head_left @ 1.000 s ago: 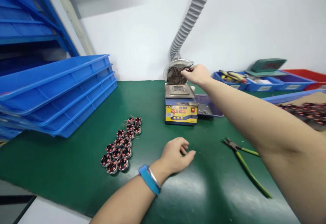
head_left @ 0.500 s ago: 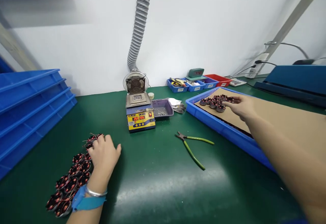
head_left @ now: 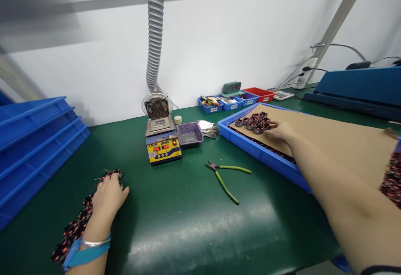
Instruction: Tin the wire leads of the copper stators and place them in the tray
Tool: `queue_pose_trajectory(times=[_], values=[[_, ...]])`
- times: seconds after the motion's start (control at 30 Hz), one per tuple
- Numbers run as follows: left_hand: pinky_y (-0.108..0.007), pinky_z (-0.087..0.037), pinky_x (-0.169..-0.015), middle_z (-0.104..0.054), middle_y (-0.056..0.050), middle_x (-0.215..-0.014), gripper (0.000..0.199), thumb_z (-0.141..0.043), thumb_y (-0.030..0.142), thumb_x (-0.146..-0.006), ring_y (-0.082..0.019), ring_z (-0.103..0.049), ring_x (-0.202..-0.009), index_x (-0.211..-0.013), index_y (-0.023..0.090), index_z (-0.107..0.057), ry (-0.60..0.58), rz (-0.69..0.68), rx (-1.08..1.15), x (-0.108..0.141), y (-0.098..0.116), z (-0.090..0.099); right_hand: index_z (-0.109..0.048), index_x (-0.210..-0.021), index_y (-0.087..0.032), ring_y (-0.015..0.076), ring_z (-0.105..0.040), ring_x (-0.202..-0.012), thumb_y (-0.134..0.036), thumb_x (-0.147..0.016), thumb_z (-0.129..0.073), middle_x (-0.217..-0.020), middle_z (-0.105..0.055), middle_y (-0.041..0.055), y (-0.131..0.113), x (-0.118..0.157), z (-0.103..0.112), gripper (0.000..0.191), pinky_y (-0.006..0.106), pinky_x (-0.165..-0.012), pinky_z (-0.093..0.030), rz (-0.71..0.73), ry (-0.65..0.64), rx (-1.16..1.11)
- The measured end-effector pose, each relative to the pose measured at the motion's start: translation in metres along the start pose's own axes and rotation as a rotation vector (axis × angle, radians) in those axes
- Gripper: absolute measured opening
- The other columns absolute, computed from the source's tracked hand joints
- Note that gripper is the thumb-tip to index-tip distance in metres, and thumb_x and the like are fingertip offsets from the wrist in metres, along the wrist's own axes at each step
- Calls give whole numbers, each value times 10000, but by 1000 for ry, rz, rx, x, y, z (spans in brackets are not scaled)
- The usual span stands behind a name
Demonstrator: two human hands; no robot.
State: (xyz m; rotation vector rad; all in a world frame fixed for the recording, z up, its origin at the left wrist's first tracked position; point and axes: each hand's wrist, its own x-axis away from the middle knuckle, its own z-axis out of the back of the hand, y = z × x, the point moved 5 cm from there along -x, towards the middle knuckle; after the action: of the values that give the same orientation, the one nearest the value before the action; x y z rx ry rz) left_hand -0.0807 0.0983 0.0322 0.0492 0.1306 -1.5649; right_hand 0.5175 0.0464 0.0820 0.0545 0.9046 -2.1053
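Observation:
Several round black and copper coil parts (head_left: 77, 225) stand grouped on the green table at the left. My left hand (head_left: 108, 195) lies over the far end of this group, thumb spread away, other fingers curved down at the parts; their tips are partly hidden. On the brown sheet in the blue tray (head_left: 263, 158) sits another cluster of coil parts (head_left: 255, 121). My right hand (head_left: 280, 131) is at the right side of that cluster, its fingers pressed around an edge part. Green-handled cutters (head_left: 224, 179) lie opened between the two groups.
A yellow and blue solder pot (head_left: 164, 147) stands at the back beneath a grey hose (head_left: 155, 33). Beside it are a purple tray (head_left: 189, 135) and gloves (head_left: 209, 129). Stacked blue trays (head_left: 40, 150) fill the left. Small bins (head_left: 232, 104) line the wall.
The view has turned slightly right, so most things appear further left. My right hand stays at the tray cluster and my left hand at the table group.

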Motion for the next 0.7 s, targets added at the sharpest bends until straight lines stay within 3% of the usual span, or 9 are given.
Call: queue_pose_trajectory(times=[0.1, 0.17, 0.23, 0.27, 0.33, 0.4, 0.47, 0.53, 0.7], values=[[-385, -449, -870, -618, -155, -1116, 399, -440, 222, -810, -309, -589, -1042, -1187, 125, -529, -15, -50, 20, -1, 3, 3, -590, -1151, -164, 199, -599, -974, -282, -896, -571, -1110, -601, 138, -13, 11, 12, 281, 371, -857, -503, -125, 55, -6], [-380, -449, -885, -629, -145, -1099, 378, -450, 202, -810, -297, -589, -1055, -1170, 129, -538, -26, -96, 71, 2, 13, 5, -580, -1167, -132, 261, -605, -988, -230, -850, -576, -1062, -603, 208, -37, 35, 12, 332, 421, -899, -474, -79, 96, -50], [-369, -445, -915, -635, -129, -1087, 354, -487, 197, -798, -277, -581, -1069, -1141, 140, -553, -39, -176, 174, 12, 31, 7, -586, -1144, -184, 280, -615, -985, -270, -815, -564, -1061, -608, 193, -70, 75, -4, 341, 419, -893, -483, 58, 41, -134], [-358, -443, -929, -638, -111, -1084, 344, -506, 195, -794, -258, -581, -1062, -1131, 154, -558, -49, -238, 248, 20, 42, 8, -599, -1096, -226, 271, -629, -954, -300, -795, -567, -1038, -619, 159, -88, 101, -18, 312, 404, -865, -504, 138, -34, -187], [-337, -446, -936, -629, -88, -1098, 349, -555, 195, -769, -231, -578, -1040, -1117, 167, -564, -74, -419, 409, 40, 68, 11, -636, -927, -302, 248, -657, -830, -353, -693, -657, -903, -656, 74, -123, 160, -51, 240, 372, -792, -542, 309, -303, -293], [-330, -458, -921, -618, -84, -1078, 360, -590, 210, -751, -224, -569, -1018, -1108, 169, -570, -114, -625, 528, 61, 93, 13, -643, -892, -320, 247, -654, -756, -398, -659, -682, -896, -655, 61, -154, 220, -82, 249, 403, -719, -557, 525, -615, -387], [-333, -467, -894, -606, -84, -1064, 376, -603, 207, -736, -224, -560, -1001, -1108, 172, -567, -138, -744, 618, 76, 108, 15, -642, -872, -290, 227, -641, -704, -407, -632, -704, -884, -644, 64, -172, 262, -102, 274, 402, -670, -557, 665, -796, -407], [-323, -479, -835, -592, -82, -1052, 387, -638, 250, -715, -209, -563, -942, -1087, 170, -564, -157, -754, 716, 81, 110, 17, -630, -840, -247, 204, -627, -684, -402, -601, -729, -848, -630, 64, -180, 280, -114, 302, 377, -649, -548, 722, -825, -394], [-270, -423, -584, -570, -13, -748, 452, -754, 507, -594, -135, -504, -643, -817, 152, -585, -342, -500, 860, 70, 96, 2, -602, -773, -181, 173, -600, -672, -408, -613, -738, -783, -609, 58, -181, 284, -122, 309, 316, -618, -511, 754, -769, -412]])
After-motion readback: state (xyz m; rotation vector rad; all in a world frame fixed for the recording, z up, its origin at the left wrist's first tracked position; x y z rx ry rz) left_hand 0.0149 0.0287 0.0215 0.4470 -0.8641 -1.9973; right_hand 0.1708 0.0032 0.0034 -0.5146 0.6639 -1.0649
